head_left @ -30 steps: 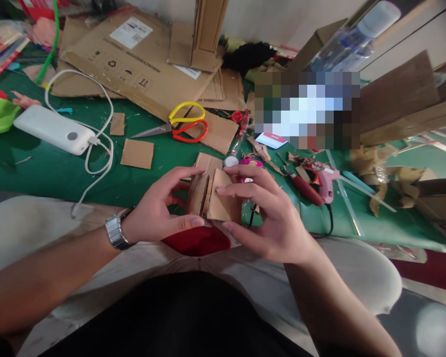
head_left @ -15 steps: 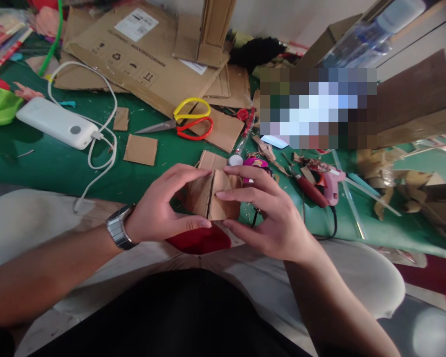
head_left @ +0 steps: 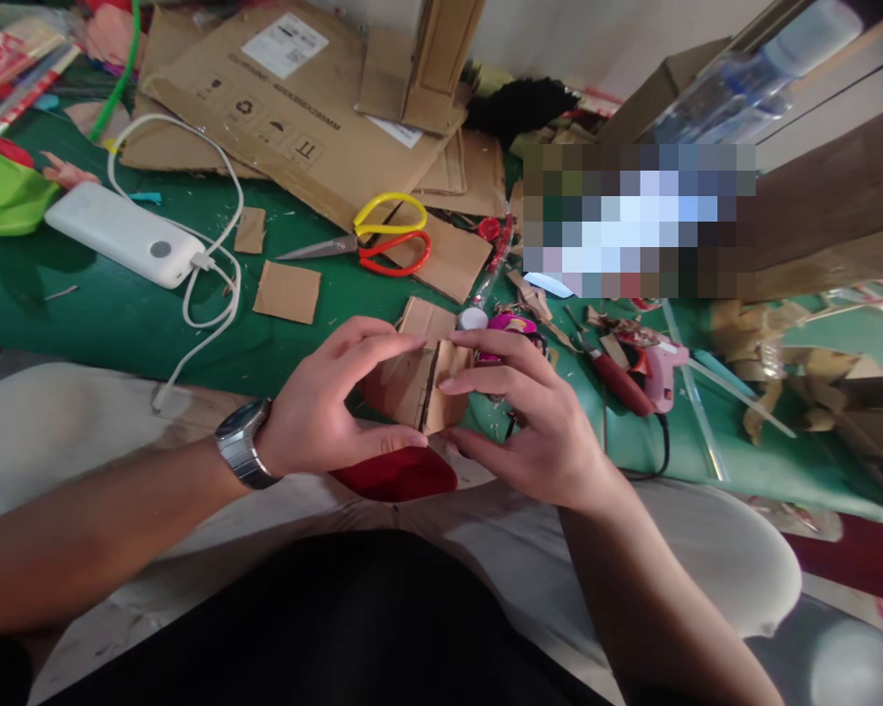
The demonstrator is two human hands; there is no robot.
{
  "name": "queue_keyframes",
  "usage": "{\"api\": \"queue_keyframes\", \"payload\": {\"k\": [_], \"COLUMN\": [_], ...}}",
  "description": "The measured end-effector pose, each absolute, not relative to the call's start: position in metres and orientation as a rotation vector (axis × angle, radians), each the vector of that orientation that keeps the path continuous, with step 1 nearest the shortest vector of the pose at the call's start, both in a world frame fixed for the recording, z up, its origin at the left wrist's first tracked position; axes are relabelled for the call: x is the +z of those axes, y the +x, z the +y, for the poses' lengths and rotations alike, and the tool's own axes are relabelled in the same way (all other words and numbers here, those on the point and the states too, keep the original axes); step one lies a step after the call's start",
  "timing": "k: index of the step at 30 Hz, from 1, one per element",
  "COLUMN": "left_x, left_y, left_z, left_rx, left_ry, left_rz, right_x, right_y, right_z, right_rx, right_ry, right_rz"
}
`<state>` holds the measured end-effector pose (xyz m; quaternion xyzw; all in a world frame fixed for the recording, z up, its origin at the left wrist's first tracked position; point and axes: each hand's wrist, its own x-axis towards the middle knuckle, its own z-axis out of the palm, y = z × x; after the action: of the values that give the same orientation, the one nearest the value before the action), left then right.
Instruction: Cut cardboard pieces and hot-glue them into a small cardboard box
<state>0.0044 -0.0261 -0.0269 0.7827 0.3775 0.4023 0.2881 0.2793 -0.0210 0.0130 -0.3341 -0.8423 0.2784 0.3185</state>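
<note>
Between my hands, over the table's near edge, are cardboard pieces (head_left: 403, 384) meeting along a dark upright seam. My left hand (head_left: 331, 397) grips the left piece by its edges, thumb at the near end and fingertips at the far end. Opposite it, my right hand (head_left: 526, 417) pinches the narrower right-hand piece (head_left: 441, 387) in the same way. Another flat strip of cardboard (head_left: 425, 316) shows just beyond the fingertips. The undersides of the held pieces are hidden.
Scissors (head_left: 391, 235) with yellow and red handles lie ahead, near a cardboard square (head_left: 288, 292). A white power bank (head_left: 122, 233) with its cable sits left. To the right are a pink glue gun (head_left: 660, 378) and a red-handled tool (head_left: 618, 378). Flattened boxes (head_left: 280, 118) lie behind.
The gap between the two cardboard pieces has closed, and they now touch along the seam. The right piece has tilted so less of its face shows. The whole view has shifted slightly.
</note>
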Motion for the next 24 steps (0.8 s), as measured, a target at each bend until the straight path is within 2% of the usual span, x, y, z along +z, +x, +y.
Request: {"api": "queue_keyframes", "payload": {"k": [5,11,17,24], "left_x": [-0.024,-0.022,-0.024,-0.025], "left_y": [0.004,0.005,0.007,0.007], "left_z": [-0.024,-0.026,-0.029,-0.03], "left_rx": [1.074,1.054,1.084,1.096], "left_ry": [2.066,2.061,2.141,2.189], "left_rz": [1.001,1.002,0.991,0.981], "right_x": [0.015,0.02,0.018,0.012], "right_y": [0.283,0.272,0.256,0.252], "right_z": [-0.022,-0.031,-0.04,-0.037], "right_rx": [0.761,0.643,0.759,0.807], "right_ry": [-0.932,-1.084,-1.346,-1.339], "right_rz": [-2.114,-2.019,-1.954,-1.959]}}
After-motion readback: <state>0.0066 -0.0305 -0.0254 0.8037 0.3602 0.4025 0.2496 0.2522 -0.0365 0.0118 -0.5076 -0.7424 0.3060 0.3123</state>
